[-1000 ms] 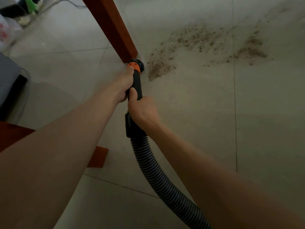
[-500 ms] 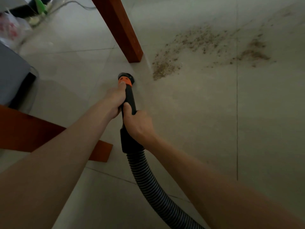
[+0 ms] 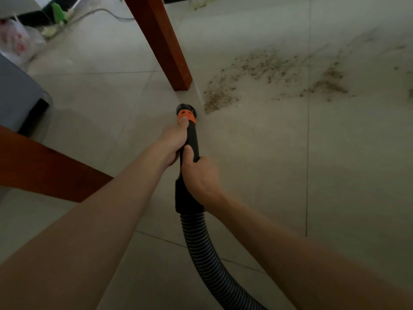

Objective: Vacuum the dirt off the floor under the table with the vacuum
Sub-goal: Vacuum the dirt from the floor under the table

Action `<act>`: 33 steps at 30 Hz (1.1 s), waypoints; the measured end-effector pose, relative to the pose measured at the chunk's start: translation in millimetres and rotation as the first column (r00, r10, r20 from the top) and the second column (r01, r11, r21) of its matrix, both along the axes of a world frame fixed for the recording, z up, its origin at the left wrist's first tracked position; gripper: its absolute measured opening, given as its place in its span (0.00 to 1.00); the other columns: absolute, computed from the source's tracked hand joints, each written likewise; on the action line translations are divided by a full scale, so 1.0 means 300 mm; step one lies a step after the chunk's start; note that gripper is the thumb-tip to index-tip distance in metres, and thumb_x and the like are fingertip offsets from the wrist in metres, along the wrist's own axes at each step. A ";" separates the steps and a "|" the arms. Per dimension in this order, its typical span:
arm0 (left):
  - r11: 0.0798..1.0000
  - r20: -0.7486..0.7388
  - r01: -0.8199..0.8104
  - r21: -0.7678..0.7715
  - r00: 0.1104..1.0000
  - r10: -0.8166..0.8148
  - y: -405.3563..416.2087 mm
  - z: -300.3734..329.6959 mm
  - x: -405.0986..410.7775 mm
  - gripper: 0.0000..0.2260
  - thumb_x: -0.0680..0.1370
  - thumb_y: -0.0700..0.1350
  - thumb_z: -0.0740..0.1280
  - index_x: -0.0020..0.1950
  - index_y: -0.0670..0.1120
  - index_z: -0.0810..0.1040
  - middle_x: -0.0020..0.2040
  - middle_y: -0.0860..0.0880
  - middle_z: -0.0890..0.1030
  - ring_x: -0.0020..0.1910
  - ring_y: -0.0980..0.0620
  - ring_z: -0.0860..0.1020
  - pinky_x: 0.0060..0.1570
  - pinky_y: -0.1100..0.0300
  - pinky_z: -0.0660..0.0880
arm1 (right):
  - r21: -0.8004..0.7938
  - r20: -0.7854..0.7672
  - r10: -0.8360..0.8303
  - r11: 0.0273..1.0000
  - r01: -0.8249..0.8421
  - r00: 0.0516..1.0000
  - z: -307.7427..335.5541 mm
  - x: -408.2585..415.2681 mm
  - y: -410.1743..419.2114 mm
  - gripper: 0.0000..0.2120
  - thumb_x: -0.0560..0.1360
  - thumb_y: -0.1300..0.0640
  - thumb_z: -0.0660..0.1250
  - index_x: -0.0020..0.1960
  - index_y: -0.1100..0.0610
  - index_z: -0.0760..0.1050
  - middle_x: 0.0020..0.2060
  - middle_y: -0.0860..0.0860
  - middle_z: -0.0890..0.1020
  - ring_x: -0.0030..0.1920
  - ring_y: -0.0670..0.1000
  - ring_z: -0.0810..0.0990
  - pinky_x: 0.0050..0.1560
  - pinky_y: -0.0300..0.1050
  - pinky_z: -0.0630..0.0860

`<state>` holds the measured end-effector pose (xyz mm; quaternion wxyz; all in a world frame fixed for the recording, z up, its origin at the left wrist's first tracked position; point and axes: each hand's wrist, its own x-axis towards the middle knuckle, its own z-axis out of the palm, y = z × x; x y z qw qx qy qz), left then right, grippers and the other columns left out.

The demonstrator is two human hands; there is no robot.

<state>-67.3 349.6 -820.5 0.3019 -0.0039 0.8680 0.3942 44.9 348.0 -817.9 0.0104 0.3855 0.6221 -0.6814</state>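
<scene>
Black vacuum nozzle (image 3: 188,130) gripped by left hand (image 3: 173,142), right hand (image 3: 199,175).

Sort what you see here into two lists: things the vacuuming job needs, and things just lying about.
Job: vacuum nozzle; ribbed hose; left hand and right hand, both gripping the wand; dirt on the tiled floor; table leg.

Lying about: plastic bag; green item; cable; grey bin.
</scene>
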 end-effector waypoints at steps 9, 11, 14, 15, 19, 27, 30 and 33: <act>0.999 0.023 -0.002 0.043 1.000 0.001 0.005 -0.023 0.116 0.24 0.81 0.56 0.55 0.61 0.37 0.74 0.56 0.40 0.79 0.55 0.41 0.78 0.57 0.50 0.75 | 0.060 0.056 -0.007 0.998 0.004 0.998 0.000 0.130 -0.004 0.24 0.80 0.40 0.49 0.43 0.58 0.71 0.33 0.51 0.75 0.30 0.48 0.75 0.27 0.39 0.69; 0.999 0.032 0.000 0.048 0.999 -0.002 0.012 -0.026 0.132 0.25 0.81 0.57 0.55 0.62 0.37 0.74 0.57 0.39 0.79 0.55 0.41 0.78 0.56 0.49 0.76 | 0.068 0.055 -0.017 0.998 0.013 0.998 -0.002 0.151 -0.001 0.25 0.80 0.39 0.49 0.47 0.60 0.73 0.34 0.51 0.76 0.31 0.48 0.76 0.27 0.39 0.69; 0.998 0.051 0.019 0.054 0.998 -0.022 0.026 -0.024 0.154 0.25 0.81 0.57 0.55 0.62 0.37 0.73 0.57 0.39 0.79 0.55 0.41 0.78 0.56 0.49 0.76 | 0.090 0.058 -0.034 0.996 0.029 0.998 0.002 0.178 0.009 0.24 0.80 0.40 0.50 0.46 0.58 0.73 0.33 0.50 0.75 0.30 0.47 0.75 0.25 0.38 0.67; 0.998 0.050 0.025 0.058 0.998 -0.028 0.031 -0.024 0.160 0.25 0.81 0.57 0.55 0.62 0.37 0.74 0.57 0.39 0.79 0.54 0.41 0.78 0.56 0.50 0.76 | 0.095 0.056 -0.041 0.995 0.035 0.998 0.006 0.186 0.013 0.24 0.80 0.40 0.50 0.44 0.58 0.72 0.32 0.50 0.75 0.29 0.46 0.74 0.25 0.38 0.67; 0.998 0.053 0.030 0.061 0.998 -0.034 0.055 -0.019 0.170 0.25 0.81 0.57 0.54 0.62 0.38 0.74 0.57 0.40 0.79 0.55 0.42 0.78 0.58 0.50 0.75 | 0.127 0.071 -0.041 0.991 0.032 0.997 0.015 0.195 0.035 0.24 0.80 0.40 0.49 0.46 0.58 0.73 0.32 0.50 0.75 0.29 0.46 0.74 0.25 0.39 0.66; 0.999 0.030 0.011 0.037 0.999 -0.013 0.086 -0.010 0.135 0.24 0.81 0.56 0.54 0.62 0.38 0.74 0.56 0.41 0.79 0.51 0.43 0.78 0.46 0.55 0.74 | 0.120 0.059 -0.020 0.993 0.012 0.998 0.023 0.157 0.065 0.23 0.81 0.40 0.50 0.44 0.58 0.71 0.31 0.49 0.73 0.28 0.46 0.72 0.22 0.37 0.65; 0.999 0.013 0.012 0.035 1.000 -0.013 0.096 -0.013 0.106 0.24 0.81 0.57 0.54 0.64 0.38 0.73 0.58 0.40 0.79 0.55 0.42 0.78 0.53 0.52 0.76 | 0.112 0.042 -0.034 0.993 0.029 0.999 0.019 0.134 0.070 0.23 0.81 0.41 0.50 0.39 0.57 0.69 0.30 0.49 0.73 0.27 0.45 0.72 0.19 0.34 0.64; 0.999 0.002 0.021 0.025 1.000 -0.021 0.111 -0.013 0.073 0.25 0.81 0.57 0.54 0.65 0.38 0.72 0.59 0.40 0.78 0.56 0.42 0.78 0.58 0.49 0.75 | 0.084 0.021 -0.041 0.996 0.039 0.999 0.018 0.104 0.079 0.23 0.81 0.41 0.50 0.41 0.58 0.70 0.31 0.50 0.74 0.28 0.47 0.73 0.24 0.37 0.66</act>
